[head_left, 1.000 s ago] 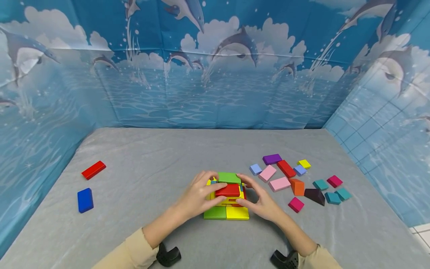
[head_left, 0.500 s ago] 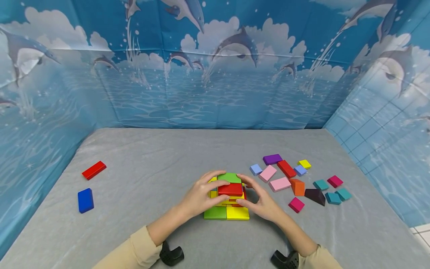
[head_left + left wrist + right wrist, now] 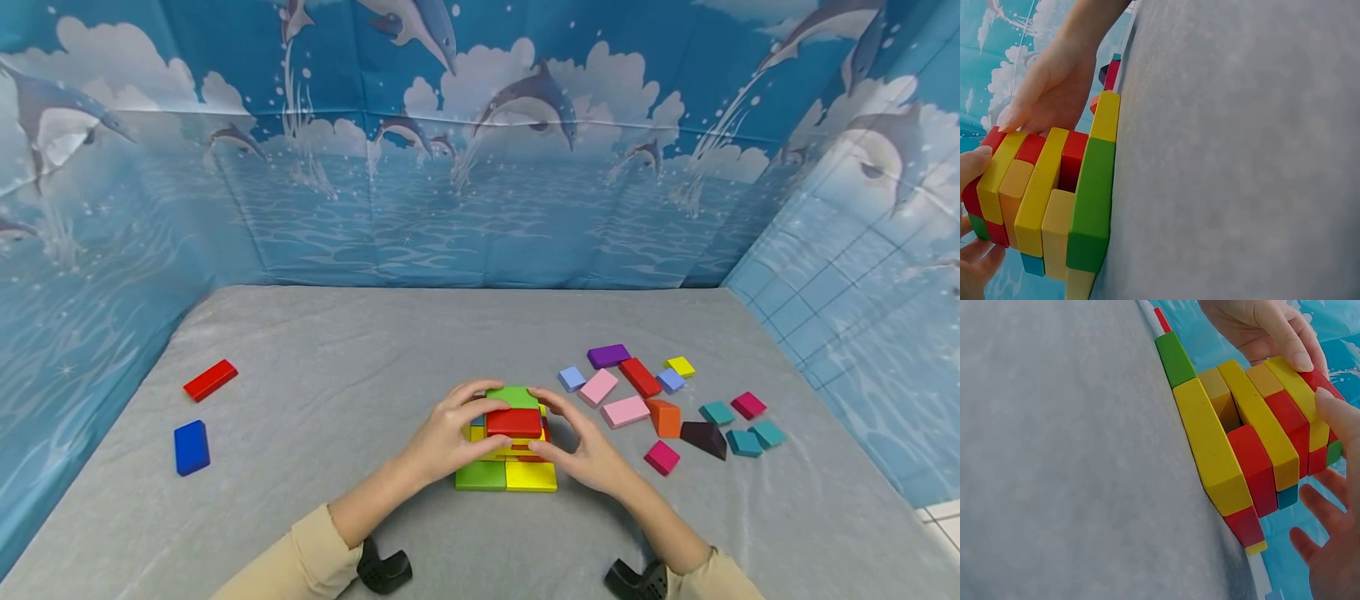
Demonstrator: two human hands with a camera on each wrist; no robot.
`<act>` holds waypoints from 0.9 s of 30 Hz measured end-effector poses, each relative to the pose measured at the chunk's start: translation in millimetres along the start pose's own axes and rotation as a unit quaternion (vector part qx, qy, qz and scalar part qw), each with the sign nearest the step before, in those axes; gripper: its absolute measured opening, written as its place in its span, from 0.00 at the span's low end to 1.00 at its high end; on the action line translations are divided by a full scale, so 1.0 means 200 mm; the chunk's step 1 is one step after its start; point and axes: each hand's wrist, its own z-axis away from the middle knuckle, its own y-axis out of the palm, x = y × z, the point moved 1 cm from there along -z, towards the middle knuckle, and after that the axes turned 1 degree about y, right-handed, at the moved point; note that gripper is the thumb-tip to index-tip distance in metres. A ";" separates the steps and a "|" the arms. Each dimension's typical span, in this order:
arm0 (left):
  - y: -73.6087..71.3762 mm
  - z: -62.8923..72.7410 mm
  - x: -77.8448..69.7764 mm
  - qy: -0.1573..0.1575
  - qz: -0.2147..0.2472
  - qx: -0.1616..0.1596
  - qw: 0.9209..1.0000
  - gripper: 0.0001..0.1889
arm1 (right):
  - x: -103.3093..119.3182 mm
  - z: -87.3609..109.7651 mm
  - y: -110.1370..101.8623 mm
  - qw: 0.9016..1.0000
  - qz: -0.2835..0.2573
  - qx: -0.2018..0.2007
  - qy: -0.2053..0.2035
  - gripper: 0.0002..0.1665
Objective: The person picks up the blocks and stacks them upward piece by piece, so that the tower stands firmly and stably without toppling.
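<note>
A layered tower of toy building blocks stands in the middle, on a green block (image 3: 481, 476) and a yellow block (image 3: 531, 477) at its front base. On top lie a red block (image 3: 513, 422) and, behind it, a green block (image 3: 513, 397). My left hand (image 3: 442, 429) holds the red block from the left, thumb at its front and index finger over its top. From the right my right hand (image 3: 588, 454) curves round the tower's top, thumb at the red block's front corner, index finger by the green block. Both wrist views show yellow, red and tan layers below.
To the right lie several loose blocks, among them pink (image 3: 625, 412), orange (image 3: 664, 417), purple (image 3: 608, 356) and dark triangular (image 3: 703, 438) ones. Far left are a red block (image 3: 211, 380) and a blue block (image 3: 192, 447). A dolphin-print curtain (image 3: 480, 208) encloses the grey cloth-covered table (image 3: 337, 350).
Over the past second my left hand and the top red block shifted slightly right, and the red block came level with the tower. My right hand stayed nearly still.
</note>
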 end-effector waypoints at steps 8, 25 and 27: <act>-0.09 0.03 0.04 -0.028 0.025 0.009 0.999 0.28 | 0.00 0.00 0.00 1.000 0.008 -0.004 0.003 0.36; -1.03 0.59 0.48 -0.241 -0.245 -0.070 0.936 0.30 | 0.00 0.00 0.00 1.000 0.003 -0.009 0.003 0.36; -1.11 0.68 0.50 -0.274 -0.274 -0.073 0.919 0.30 | 0.00 0.00 0.00 1.000 0.003 -0.009 0.002 0.36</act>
